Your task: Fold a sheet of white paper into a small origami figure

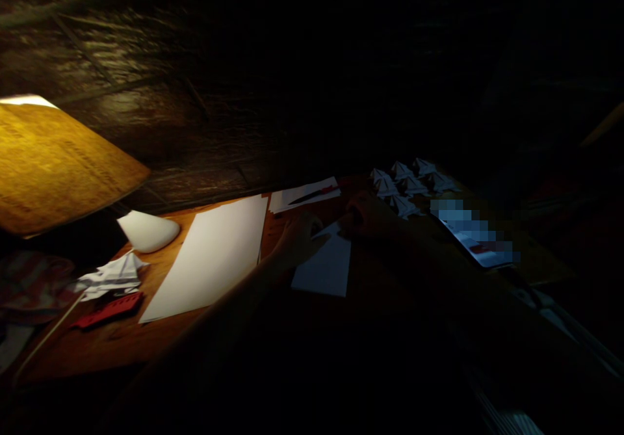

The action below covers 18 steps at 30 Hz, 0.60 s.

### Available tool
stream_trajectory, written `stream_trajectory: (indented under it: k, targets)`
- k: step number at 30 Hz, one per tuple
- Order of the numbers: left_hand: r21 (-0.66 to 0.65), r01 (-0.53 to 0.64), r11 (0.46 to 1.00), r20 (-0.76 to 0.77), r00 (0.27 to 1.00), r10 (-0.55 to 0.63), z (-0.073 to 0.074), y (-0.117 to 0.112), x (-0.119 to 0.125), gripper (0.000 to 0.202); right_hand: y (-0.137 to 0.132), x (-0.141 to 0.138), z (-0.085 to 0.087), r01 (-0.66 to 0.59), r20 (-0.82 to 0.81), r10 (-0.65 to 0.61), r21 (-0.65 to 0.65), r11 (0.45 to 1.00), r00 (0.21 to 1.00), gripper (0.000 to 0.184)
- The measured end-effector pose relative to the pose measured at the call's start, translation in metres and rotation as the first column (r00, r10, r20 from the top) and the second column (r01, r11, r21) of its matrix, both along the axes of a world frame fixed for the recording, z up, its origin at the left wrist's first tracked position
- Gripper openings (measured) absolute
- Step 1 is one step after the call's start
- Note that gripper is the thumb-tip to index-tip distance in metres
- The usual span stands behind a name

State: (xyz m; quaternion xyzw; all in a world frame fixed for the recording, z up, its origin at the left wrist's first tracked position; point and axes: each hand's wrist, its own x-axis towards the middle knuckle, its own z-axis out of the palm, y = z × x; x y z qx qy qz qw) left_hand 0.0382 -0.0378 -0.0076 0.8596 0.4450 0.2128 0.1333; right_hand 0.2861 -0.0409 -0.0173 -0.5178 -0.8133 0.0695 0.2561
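In the dim middle of the table, my left hand point(303, 238) has its fingers closed at the upper left of a small white paper piece point(324, 269). At the top edge of that paper, my right hand point(368, 217) is closed, fingers curled; deep shadow blurs the exact grip. The paper's lower part lies towards me, below both hands. Beyond my right hand stand several pointed folded paper shapes point(400, 188). Left of my left hand are large white sheets point(214, 253).
A lit lampshade point(63, 168) hangs over the left side, above a white rounded lamp base point(149, 232). Nearby lie a striped folded paper point(117, 276) and a red object point(111, 310). A dark blade-like tool point(314, 194) rests on papers at the back; a phone point(472, 237) lies right.
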Motion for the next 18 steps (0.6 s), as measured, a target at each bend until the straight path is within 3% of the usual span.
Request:
stream_trajectory:
  k: [9,15,18]
  targets:
    - [-0.048,0.027,0.998,0.062,0.998,-0.024,-0.005,0.006,-0.003,0.021,0.004,0.001,-0.002,-0.013,-0.020,0.013,0.001,1.000,1.000,0.074]
    - [-0.148,0.038,0.988,0.166,0.986,-0.013,-0.005,0.006,-0.003,0.025,0.011,0.004,-0.002,-0.085,-0.071,0.085,0.000,0.996,0.994,0.014]
    - [-0.170,0.075,0.983,0.253,0.967,-0.030,-0.007,0.006,-0.002,0.030,0.011,0.004,0.000,-0.092,-0.109,0.090,-0.008,0.996,0.990,0.010]
